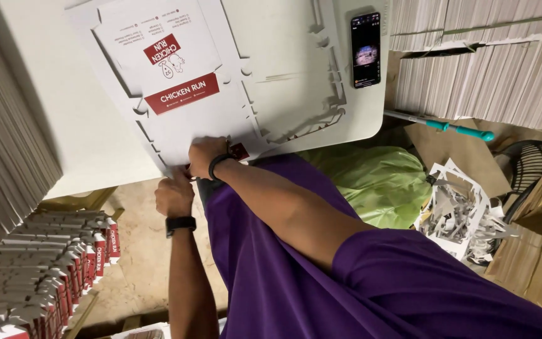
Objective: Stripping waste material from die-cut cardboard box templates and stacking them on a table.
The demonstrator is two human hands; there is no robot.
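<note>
Both hands meet at the near edge of a flat die-cut cardboard box blank (183, 88), white with red printed panels, which lies spread on the white table (51, 94). The right hand (207, 156), with a dark band on its wrist, rests on the blank's near edge with its fingers curled down over the cardboard; how tightly they close on it cannot be told. The left hand (174, 194), wearing a black watch, sits just below and to the left, off the table edge, its fingers bent up toward the same edge, and whether they pinch the flap is hidden. Beyond the fingers, far across the table, lies a phone (366, 49) with a lit screen. Left of the fingers and lower down is a stack of folded boxes (51, 263) with red sides. Well to the right are a green bag (377, 182) and cardboard scraps (459, 213).
</note>
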